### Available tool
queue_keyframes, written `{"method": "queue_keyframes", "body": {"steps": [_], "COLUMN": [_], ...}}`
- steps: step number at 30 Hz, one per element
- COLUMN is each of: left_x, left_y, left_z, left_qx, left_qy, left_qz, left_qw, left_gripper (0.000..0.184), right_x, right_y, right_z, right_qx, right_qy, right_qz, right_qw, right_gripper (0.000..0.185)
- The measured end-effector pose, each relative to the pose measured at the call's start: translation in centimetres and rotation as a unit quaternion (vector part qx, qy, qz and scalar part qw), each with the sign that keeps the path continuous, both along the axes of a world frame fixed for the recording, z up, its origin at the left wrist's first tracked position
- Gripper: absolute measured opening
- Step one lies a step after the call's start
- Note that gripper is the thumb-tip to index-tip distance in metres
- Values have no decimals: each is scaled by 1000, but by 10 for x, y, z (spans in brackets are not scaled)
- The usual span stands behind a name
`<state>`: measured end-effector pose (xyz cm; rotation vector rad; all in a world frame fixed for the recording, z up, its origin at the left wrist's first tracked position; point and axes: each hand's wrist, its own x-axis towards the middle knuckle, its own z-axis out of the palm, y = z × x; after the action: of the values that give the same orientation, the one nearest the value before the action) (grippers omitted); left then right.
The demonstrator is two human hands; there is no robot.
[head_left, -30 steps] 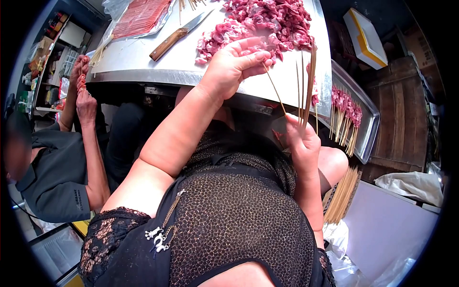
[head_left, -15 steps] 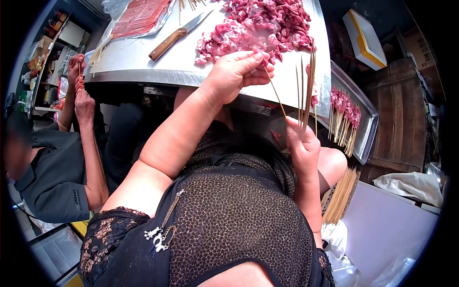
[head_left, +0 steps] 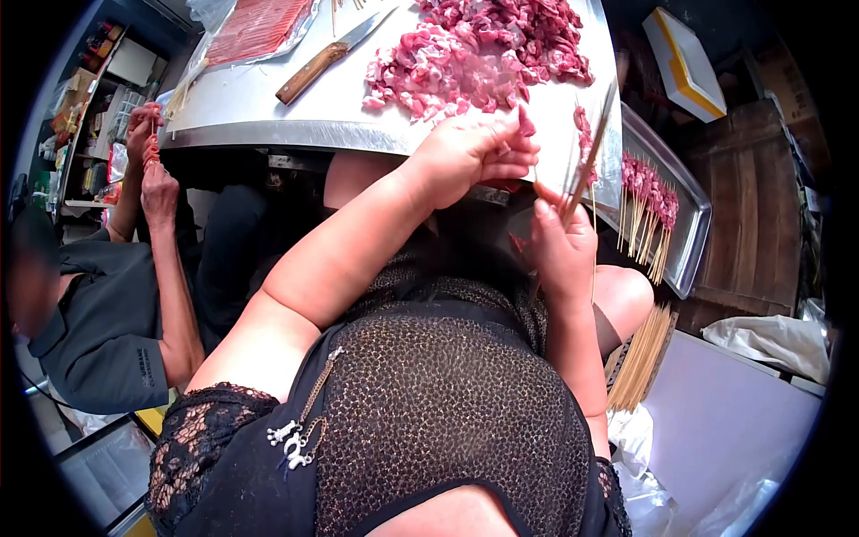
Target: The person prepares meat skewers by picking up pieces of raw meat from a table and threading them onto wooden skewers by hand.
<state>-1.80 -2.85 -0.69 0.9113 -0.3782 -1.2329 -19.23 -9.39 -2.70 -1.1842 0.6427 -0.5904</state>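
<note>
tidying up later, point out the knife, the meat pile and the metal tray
knife (head_left: 329, 58), head view, on its handle near the blade
meat pile (head_left: 483, 61), head view, on its middle
metal tray (head_left: 687, 240), head view, on its bare inside

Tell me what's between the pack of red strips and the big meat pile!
In the head view, a knife lies on the table between the pack and the pile, with some thin sticks near the picture's top edge.

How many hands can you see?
4. In the middle, the person's bare left hand pinches pink raw meat; the bare right hand grips thin brown sticks. Far left, a co-worker's upper hand and lower hand hold a reddish skewer. Others may be hidden.
</note>
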Motion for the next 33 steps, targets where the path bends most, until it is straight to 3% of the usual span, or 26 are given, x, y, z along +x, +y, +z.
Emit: {"method": "queue_keyframes", "body": {"steps": [3,7,9,20,29,33], "left_x": [17,34,33,29,30,37], "left_y": [2,8,9,9,14,19], "left_z": [3,-2,0,6,11,13], "left_qx": [-110,-130,-113,-87,-57,-37], "left_qy": [173,94,-2,27,-35,-84], "left_qz": [28,45,88,141,88,16], "left_qw": [978,986,990,986,994,996], "left_gripper": [47,45,42,37,43,49], "right_x": [-5,-25,-31,-31,-28,-33], "right_y": [-6,-5,-1,3,3,-3], "right_z": [0,3,7,6,6,10], "right_qx": [-31,-75,-55,-47,-101,-122], "right_qy": [1,49,57,72,91,113], "right_qz": [-15,57,80,86,69,84], "right_qw": [999,994,994,993,988,982], "right_gripper": [23,25,24,23,21,20]}}
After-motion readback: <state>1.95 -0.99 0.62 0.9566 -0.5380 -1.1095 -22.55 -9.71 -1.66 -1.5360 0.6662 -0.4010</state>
